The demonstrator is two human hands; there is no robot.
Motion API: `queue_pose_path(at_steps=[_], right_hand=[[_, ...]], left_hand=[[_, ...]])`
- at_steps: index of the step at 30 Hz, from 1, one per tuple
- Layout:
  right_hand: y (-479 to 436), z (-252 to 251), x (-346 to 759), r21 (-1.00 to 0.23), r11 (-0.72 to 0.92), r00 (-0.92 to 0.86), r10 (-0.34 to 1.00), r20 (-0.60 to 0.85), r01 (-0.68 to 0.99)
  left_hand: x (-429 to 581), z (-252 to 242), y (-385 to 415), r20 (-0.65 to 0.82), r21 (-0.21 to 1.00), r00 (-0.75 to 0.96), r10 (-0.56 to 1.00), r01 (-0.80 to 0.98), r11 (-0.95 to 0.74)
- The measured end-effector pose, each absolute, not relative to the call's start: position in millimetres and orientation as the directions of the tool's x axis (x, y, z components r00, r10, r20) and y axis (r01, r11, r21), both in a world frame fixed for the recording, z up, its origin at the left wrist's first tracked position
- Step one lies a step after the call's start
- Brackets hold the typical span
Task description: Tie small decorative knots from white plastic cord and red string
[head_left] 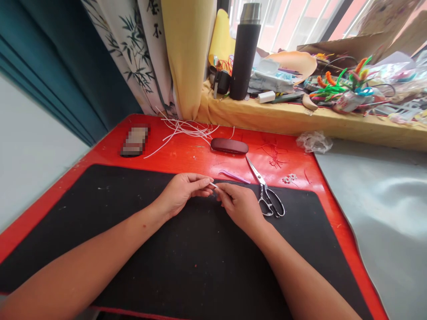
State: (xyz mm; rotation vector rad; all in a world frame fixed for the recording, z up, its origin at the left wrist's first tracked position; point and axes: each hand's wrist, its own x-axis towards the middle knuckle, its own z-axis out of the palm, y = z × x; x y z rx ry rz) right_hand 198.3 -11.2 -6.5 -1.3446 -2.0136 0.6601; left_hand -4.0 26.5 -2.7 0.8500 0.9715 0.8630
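My left hand and my right hand meet over the black mat on the red table. Both pinch a thin white strip between fingertips; its short visible end shows between the hands. Silver scissors lie just right of my right hand, half on the mat. Purple tweezers rest on the red surface just beyond my hands.
A dark red glasses case, loose white strips and red thread scraps lie at the table's back. A black flask and craft clutter crowd the windowsill. Curtains hang at left; grey cloth lies at right.
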Motion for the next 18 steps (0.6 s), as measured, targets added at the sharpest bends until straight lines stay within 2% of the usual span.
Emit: queue_pose_path(at_steps=[7, 13, 18], right_hand=[[-10.0, -5.1, 198.2, -0.783, 0.296, -0.289, 0.945, 0.156, 0.547], [-8.6, -4.7, 197.9, -0.91, 0.106, -0.255, 0.967, 0.0, 0.401], [-7.8, -2.5, 196.4, -0.964, -0.105, -0.268, 0.948, -0.172, 0.245]], left_hand=[[-3.7, -3.6, 26.7, -0.287, 0.919, 0.287, 0.914, -0.187, 0.348], [-5.9, -5.7, 27.6, -0.269, 0.926, 0.305, 0.914, -0.181, 0.333], [-8.7, -5.8, 29.5, -0.256, 0.932, 0.344, 0.903, -0.16, 0.326]])
